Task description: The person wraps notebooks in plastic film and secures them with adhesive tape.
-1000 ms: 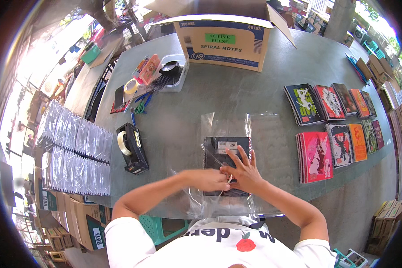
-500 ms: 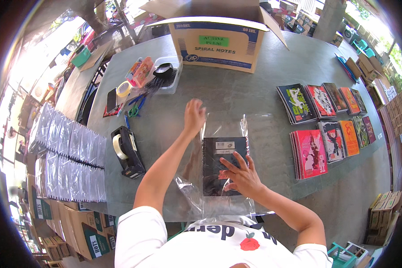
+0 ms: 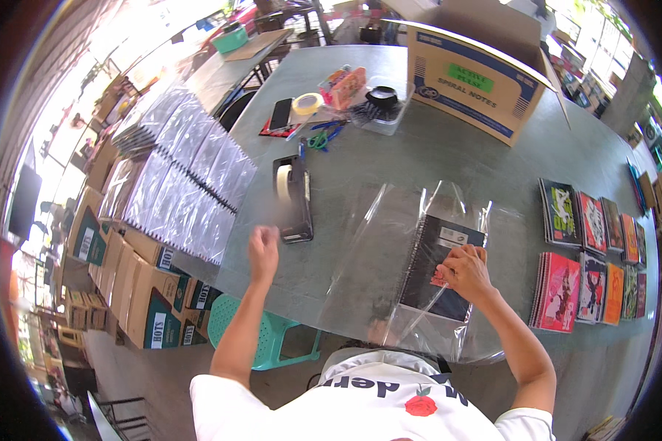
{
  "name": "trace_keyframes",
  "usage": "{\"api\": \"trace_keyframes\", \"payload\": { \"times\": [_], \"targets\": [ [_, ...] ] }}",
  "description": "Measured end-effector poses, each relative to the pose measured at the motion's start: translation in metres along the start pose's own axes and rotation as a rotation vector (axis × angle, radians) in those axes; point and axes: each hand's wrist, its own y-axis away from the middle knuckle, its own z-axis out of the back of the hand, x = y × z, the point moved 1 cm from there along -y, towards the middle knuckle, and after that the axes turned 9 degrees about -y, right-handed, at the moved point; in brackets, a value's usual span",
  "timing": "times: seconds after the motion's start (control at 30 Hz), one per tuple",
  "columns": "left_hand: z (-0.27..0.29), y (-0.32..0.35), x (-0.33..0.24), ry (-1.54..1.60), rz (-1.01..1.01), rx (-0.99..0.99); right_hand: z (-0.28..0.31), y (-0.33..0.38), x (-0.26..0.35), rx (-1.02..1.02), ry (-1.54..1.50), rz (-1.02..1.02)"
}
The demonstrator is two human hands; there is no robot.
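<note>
A black spiral notebook (image 3: 440,259) lies on a sheet of clear plastic wrap (image 3: 379,250) on the grey table. My right hand (image 3: 465,270) presses down on the notebook's lower right part, fingers bent over the wrap. My left hand (image 3: 263,245) hovers over the table just below a black tape dispenser (image 3: 293,198), fingers loosely curled and holding nothing I can see.
An open cardboard box (image 3: 478,73) stands at the far side. Colourful notebooks (image 3: 592,253) lie in rows at the right. Wrapped notebooks (image 3: 180,184) are stacked at the left. Scissors (image 3: 320,137), a tape roll (image 3: 306,104), a phone (image 3: 281,114) and a small tray (image 3: 379,110) sit beyond the dispenser.
My left hand has swung from above the notebook out to the left, down toward the tape dispenser. My right hand stays pressed on the notebook.
</note>
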Motion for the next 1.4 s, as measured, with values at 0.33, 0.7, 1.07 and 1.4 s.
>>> {"api": "trace_keyframes", "payload": {
  "times": [0.33,0.7,1.07,1.4],
  "targets": [
    [-0.008,-0.038,-0.014,0.109,0.254,0.07,0.003,0.01,0.003,-0.067,0.026,-0.075],
    [0.004,-0.018,-0.023,-0.808,-0.146,0.419,-0.021,0.008,-0.049,-0.111,-0.332,0.059],
    [-0.184,0.069,-0.259,-0.326,-0.798,0.971,-0.016,0.013,-0.039,-0.068,-0.333,-0.101],
    [-0.168,0.061,-0.183,-0.144,-0.286,0.563,-0.055,0.033,-0.082,-0.388,-0.26,-0.404]
  ]
}}
